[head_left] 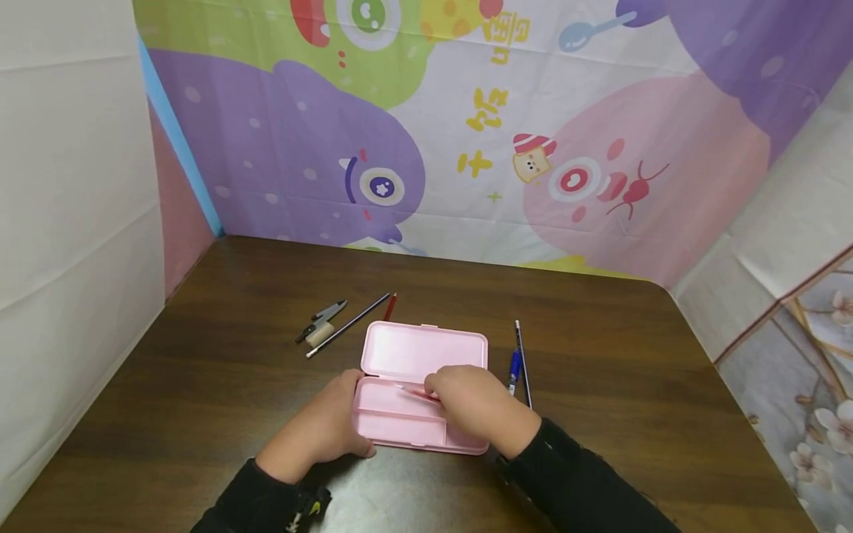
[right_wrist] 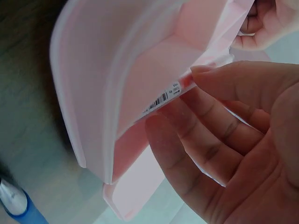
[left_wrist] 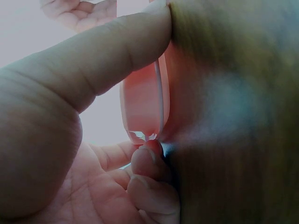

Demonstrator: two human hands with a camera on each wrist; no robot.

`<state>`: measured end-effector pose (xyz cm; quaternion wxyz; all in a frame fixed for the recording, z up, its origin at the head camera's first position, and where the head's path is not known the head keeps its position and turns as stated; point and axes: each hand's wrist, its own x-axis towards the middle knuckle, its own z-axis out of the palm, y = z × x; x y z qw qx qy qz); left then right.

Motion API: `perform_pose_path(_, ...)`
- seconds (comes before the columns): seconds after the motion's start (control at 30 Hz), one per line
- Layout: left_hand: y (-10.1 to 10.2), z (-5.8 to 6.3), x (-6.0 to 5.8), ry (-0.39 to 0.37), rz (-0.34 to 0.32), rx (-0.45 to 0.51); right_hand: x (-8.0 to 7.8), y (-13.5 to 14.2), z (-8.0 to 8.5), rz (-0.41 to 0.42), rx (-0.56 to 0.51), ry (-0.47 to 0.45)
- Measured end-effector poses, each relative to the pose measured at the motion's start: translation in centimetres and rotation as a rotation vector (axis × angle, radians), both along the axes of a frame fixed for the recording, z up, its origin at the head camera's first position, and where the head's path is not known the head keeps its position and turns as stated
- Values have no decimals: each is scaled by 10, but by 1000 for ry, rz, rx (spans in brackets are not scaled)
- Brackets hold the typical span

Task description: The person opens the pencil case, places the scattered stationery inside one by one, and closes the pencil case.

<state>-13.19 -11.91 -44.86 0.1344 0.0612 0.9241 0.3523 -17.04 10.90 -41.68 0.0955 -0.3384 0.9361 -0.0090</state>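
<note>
A pink pencil case (head_left: pixel 400 429) lies on the table with its lid (head_left: pixel 413 348) folded back, showing a divided tray. My left hand (head_left: pixel 326 426) grips the case's left end, thumb at the near side and fingers around the far corner. Over the tray, my right hand (head_left: pixel 480 403) pinches a clear pen with red inside (head_left: pixel 420 394) between thumb and fingers. A white barcode label (right_wrist: pixel 161 99) shows on its barrel in the right wrist view, where the pen lies along the inside of the case. My right hand hides part of the tray.
Left of the case lie dark and grey pens (head_left: pixel 321 320), a beige eraser (head_left: pixel 320 334) and a striped pencil (head_left: pixel 349 326). A red pencil (head_left: pixel 390 307) pokes out behind the lid. To the right are a blue pen (head_left: pixel 514 366) and another pencil (head_left: pixel 523 355). Fabric walls (head_left: pixel 466 222) enclose the table.
</note>
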Motion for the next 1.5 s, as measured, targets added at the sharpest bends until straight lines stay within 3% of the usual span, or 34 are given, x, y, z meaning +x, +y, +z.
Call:
perform_pose_path(0.57, 0, 0, -1, -19, 2, -11, 1, -1, -2, 16, -35, -119)
perform_pose_path(1.5, 0, -1, 0, -11, -3, -14, 0, 8, -12, -35, -162, -182)
